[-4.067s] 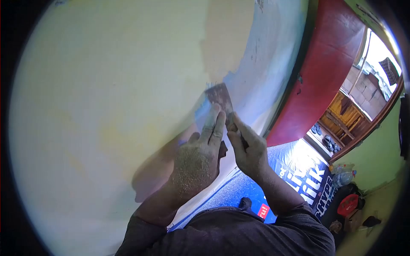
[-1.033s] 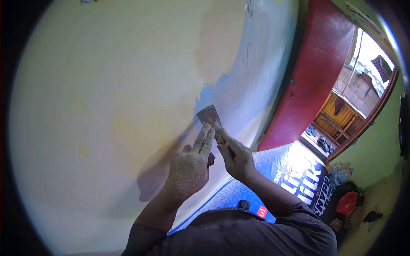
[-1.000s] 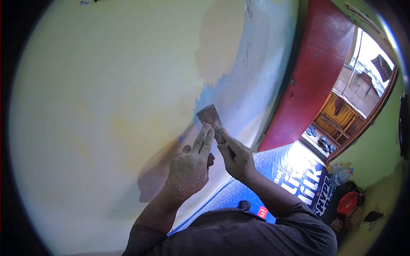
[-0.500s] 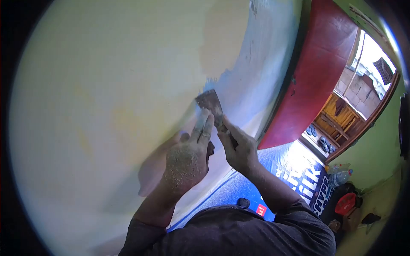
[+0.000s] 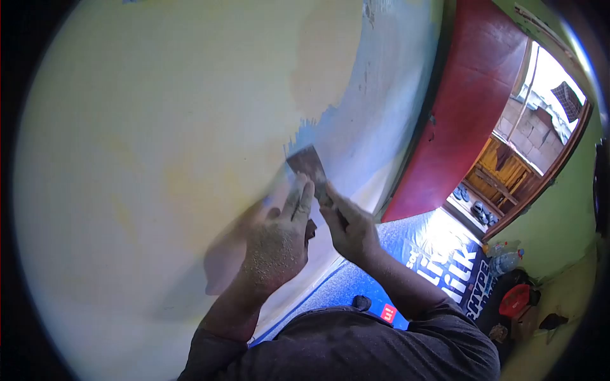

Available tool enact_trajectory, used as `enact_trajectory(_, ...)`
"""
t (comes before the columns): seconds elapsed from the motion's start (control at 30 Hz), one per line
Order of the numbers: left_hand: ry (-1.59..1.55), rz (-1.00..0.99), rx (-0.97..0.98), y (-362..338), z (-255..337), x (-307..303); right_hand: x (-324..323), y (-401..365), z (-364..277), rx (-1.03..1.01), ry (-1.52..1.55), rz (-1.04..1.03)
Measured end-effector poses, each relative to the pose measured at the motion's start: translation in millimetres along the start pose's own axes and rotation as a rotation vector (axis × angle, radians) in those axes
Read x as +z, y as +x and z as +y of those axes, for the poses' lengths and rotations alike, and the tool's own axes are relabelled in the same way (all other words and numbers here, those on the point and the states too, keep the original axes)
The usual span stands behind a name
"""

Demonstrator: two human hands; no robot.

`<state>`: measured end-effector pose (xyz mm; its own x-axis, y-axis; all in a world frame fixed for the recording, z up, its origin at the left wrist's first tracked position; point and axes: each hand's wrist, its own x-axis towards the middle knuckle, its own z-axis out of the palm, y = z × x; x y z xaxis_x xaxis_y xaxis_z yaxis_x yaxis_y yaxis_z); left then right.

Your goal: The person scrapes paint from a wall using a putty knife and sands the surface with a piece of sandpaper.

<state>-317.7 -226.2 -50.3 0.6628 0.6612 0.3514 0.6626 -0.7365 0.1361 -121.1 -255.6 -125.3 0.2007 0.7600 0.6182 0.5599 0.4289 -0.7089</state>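
Note:
A flat metal scraper lies against the pale wall, its wide blade edge at the ragged border of a light blue patch. My right hand is closed around the scraper's handle. My left hand, dusted with pale powder, has two fingers stretched along the blade and pressing on it. Its other fingers are curled. A small dark brown piece sticks out from beneath the left palm; what it is stays hidden.
To the right stands a red door panel beside a doorway, with shoes at the threshold. A blue printed sheet covers the floor. Plastic bottles and a red item sit by the green wall.
The scraper and both hands have moved slightly down and left along the wall. More jagged blue shows above the blade. The view has shifted a little.

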Motion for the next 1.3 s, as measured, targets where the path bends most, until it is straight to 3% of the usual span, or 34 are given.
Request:
enact_trajectory(0.07,-0.038,-0.101,-0.025,-6.2,-3.9,10.1,14.7,-13.5,22.2,-0.064,-0.008,0.061)
enact_trajectory(0.17,0.069,0.016,-0.002,0.6,1.7,-5.3,-1.4,7.9,-13.5,0.052,-0.006,0.010)
enact_trajectory(0.4,0.054,-0.023,0.019,-4.7,-2.2,9.9,7.8,-11.8,15.1,-0.015,0.041,0.033)
enact_trajectory(0.47,0.046,-0.043,0.021,-6.4,-3.3,9.9,4.3,-9.7,15.1,0.047,0.029,-0.013)
enact_trajectory(0.6,0.073,0.095,0.051,-1.0,-3.8,19.2,-5.0,-10.2,6.4,0.094,0.096,-0.035)
enact_trajectory(0.67,0.057,0.116,0.043,2.5,-2.2,22.7,-1.3,-15.4,13.5,0.080,0.070,-0.032)
enact_trajectory(0.77,0.031,-0.008,-0.043,-0.1,2.8,21.5,12.8,-15.3,32.9,0.004,0.086,0.012)
enact_trajectory(0.97,0.038,0.130,-0.014,3.6,10.6,2.7,3.9,-1.3,8.8,0.029,0.130,0.017)
enact_trajectory(1.07,0.035,0.087,0.011,-2.6,0.1,20.3,7.0,-2.4,17.6,-0.037,0.086,0.032)
enact_trajectory(1.17,0.012,0.131,0.001,2.2,2.1,7.0,2.0,3.4,6.3,-0.031,0.083,0.029)
enact_trajectory(1.3,0.038,0.043,-0.034,6.9,4.6,-2.4,-0.8,10.5,4.5,-0.030,0.073,0.026)
